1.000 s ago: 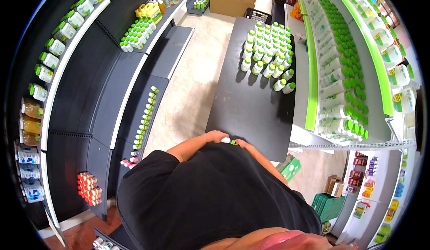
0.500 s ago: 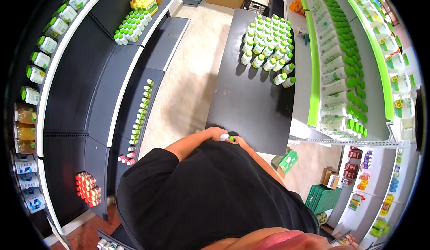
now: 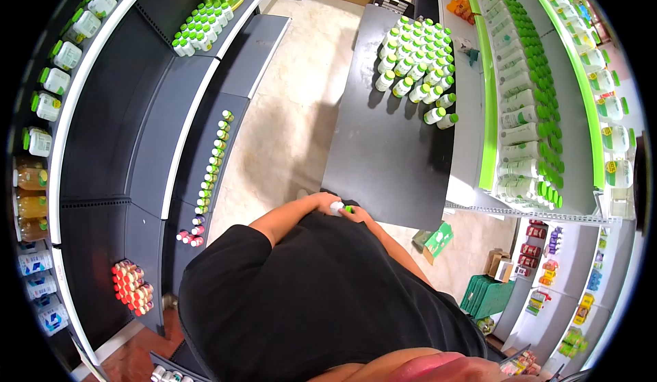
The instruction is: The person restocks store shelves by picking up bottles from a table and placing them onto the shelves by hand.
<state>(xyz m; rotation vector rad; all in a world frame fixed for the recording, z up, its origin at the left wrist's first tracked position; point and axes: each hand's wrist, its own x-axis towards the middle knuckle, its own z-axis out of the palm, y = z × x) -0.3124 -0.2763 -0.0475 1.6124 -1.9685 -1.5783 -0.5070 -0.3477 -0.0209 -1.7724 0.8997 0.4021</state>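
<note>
Close against my black shirt, my left hand [image 3: 326,202] is closed around a small white bottle [image 3: 336,207] with a green cap. My right hand [image 3: 358,215] is at the capped end, its fingers closed on the green cap [image 3: 348,209]. The bottle lies roughly sideways between both hands, and the fingers hide much of it. Both hands are at the near edge of a dark table [image 3: 383,156]. Farther up that table stand many similar white bottles [image 3: 416,57] with green caps, packed close, with a few apart at the right side.
On the left is dark shelving [image 3: 164,122] holding a row of small bottles [image 3: 212,163] and red-capped bottles [image 3: 131,286]. The right shelf [image 3: 489,108] carries dense rows of white bottles. A green box [image 3: 438,240] and green crates [image 3: 487,295] are on the floor at right.
My view has shifted a little, so the table and its bottles appear slightly higher and farther right. Both hands still hold the bottle, with its green cap showing a bit more.
</note>
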